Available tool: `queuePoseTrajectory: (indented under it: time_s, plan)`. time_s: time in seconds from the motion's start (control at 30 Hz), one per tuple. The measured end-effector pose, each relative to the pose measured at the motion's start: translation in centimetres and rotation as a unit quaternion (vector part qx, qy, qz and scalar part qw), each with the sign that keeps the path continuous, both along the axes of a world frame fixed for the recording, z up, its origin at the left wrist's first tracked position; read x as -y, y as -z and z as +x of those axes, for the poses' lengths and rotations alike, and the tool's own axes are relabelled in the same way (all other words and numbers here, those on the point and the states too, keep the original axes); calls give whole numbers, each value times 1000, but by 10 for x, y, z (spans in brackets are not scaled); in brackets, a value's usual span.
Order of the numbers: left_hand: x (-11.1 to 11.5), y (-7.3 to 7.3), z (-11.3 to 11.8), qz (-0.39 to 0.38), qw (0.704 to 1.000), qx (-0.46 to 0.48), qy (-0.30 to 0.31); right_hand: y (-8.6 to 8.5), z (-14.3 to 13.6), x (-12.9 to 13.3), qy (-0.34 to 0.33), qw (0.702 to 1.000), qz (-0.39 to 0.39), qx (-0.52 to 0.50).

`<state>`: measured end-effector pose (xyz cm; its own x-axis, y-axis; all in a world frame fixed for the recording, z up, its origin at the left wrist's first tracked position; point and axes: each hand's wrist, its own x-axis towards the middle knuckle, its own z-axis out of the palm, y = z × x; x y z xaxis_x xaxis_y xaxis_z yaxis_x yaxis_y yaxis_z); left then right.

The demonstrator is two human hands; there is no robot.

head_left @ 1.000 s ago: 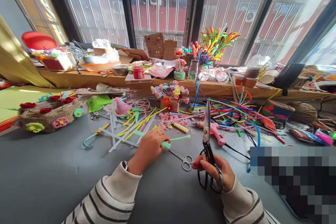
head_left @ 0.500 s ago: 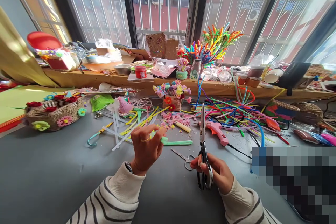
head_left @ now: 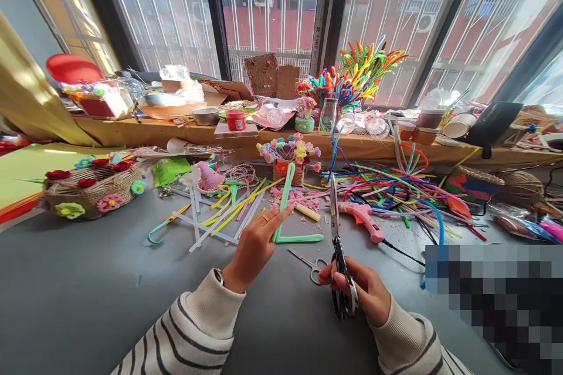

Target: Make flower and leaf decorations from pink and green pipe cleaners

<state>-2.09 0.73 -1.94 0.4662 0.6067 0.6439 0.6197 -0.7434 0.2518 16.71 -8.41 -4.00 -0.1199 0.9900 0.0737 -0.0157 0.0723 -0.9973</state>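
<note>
My left hand [head_left: 255, 249] closes with fingers pressed together on a light green pipe cleaner [head_left: 287, 184], looped at its top and standing up over the table. A second light green length [head_left: 303, 239] lies flat to the right from its lower end; whether they are one bent piece I cannot tell. In my right hand [head_left: 367, 287] are large scissors [head_left: 336, 228], gripped by the black handles, blades shut and pointing up. Small silver scissors [head_left: 311, 265] rest on the table between my hands. A pink glue gun [head_left: 365, 220] lies behind the large scissors.
Yellow and white sticks [head_left: 229, 220] lie beyond my left hand. Coloured pipe cleaners [head_left: 396, 187] are heaped at the back right. A flower-trimmed basket [head_left: 92, 190] stands left, and a small flower pot [head_left: 294, 173] at the centre back. The glue gun's cord [head_left: 402, 253] runs right.
My left hand has turned and its fingers have straightened. The green pipe cleaner in it now stands upright, where before it was mostly hidden by the fingers. The large scissors have tilted slightly left.
</note>
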Motion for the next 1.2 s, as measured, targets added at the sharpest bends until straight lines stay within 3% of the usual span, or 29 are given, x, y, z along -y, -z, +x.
queuePoseTrajectory:
  time_s: [0.23,0.37,0.57,0.67,0.97,1.2]
  plan:
    - [6,-9,5,-90,995,4,40,0,3,1,-34,999,21,-11]
    - [4,-7,4,-138,986,73,50,-1,7,2,-117,991,19,-68]
    - [2,-4,5,-254,950,178,32,-3,10,4,-206,971,33,-113]
    - [2,-6,5,-265,943,200,12,-4,9,5,-215,968,38,-122]
    - [-3,-1,5,-247,958,144,12,-5,7,7,-229,965,21,-123]
    - [-2,2,4,-246,960,121,59,2,8,4,-225,965,35,-129]
